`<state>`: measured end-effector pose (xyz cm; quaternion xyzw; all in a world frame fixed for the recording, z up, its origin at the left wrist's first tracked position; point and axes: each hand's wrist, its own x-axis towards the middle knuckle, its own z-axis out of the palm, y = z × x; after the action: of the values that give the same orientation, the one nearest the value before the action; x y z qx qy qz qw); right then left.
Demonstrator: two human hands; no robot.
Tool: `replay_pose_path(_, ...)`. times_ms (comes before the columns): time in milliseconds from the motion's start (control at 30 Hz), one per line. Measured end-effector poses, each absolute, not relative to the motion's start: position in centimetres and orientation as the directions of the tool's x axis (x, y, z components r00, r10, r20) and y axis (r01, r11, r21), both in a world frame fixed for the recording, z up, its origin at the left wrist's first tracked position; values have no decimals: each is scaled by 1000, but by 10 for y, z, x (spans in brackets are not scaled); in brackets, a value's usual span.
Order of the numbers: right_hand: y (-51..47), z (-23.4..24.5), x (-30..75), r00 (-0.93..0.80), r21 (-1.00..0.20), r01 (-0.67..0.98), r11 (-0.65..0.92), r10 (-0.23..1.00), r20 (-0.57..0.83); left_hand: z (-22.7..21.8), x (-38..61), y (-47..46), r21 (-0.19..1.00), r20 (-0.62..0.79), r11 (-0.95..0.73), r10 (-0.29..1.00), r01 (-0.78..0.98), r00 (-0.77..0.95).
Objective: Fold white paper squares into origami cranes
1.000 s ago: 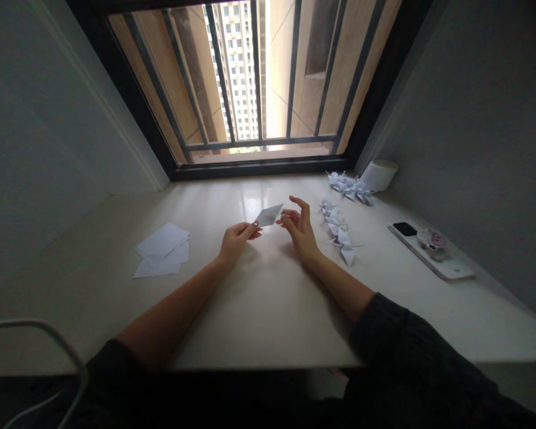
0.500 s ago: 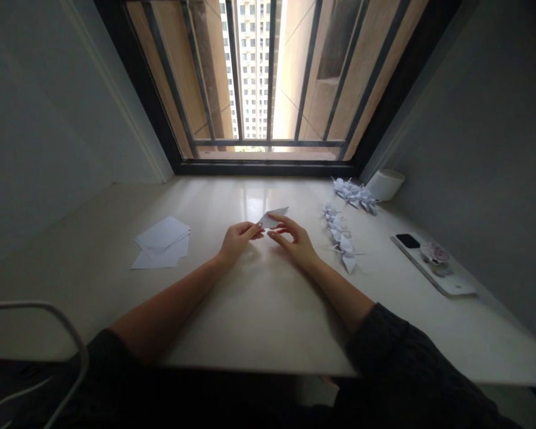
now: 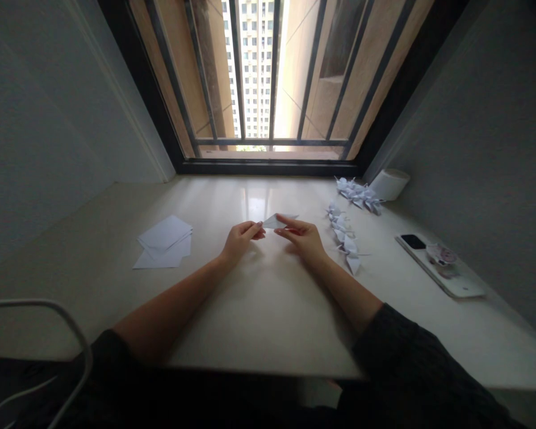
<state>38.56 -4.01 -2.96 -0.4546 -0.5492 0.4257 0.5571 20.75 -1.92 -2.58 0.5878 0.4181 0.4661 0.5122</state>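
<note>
A small piece of folded white paper, long and pointed, is held up between my two hands over the middle of the sill. My left hand pinches its left tip between thumb and fingers. On the other side my right hand grips the paper's right part, index finger along its upper face and thumb below. The fingers cover some of the folds. To the right, a row of folded paper cranes lies close to my right hand.
White paper sheets lie in a stack at left. More paper cranes cluster at the back right beside a white roll. A phone with a round grip lies far right. A white cable loops at lower left, and a barred window stands ahead.
My right hand has shifted slightly right and its fingers have closed further along the paper. The folded paper now lies flatter. My left hand keeps its pinch, and the whole view has moved slightly.
</note>
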Motion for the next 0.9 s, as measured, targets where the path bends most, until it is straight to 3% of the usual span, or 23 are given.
replay_pose_path(167, -40, -31, 385, 80, -978, -43, 204, 976, 200, -24, 208, -23, 985, 167, -171, 968, 5, 189)
replay_pose_path(467, -48, -31, 375, -21, -977, 62, 202, 979, 201, -21, 209, -30, 927, 331, -364, 906, 90, 263)
replay_pose_path(733, -48, -32, 372, 27, -967, 57, 248, 968, 250, -28, 209, -26, 950, 296, -309, 930, 32, 216)
replay_pose_path(900, -49, -27, 373, 6, -986, 4, 167, 986, 167, -25, 211, -28, 961, 267, -277, 940, 18, 212)
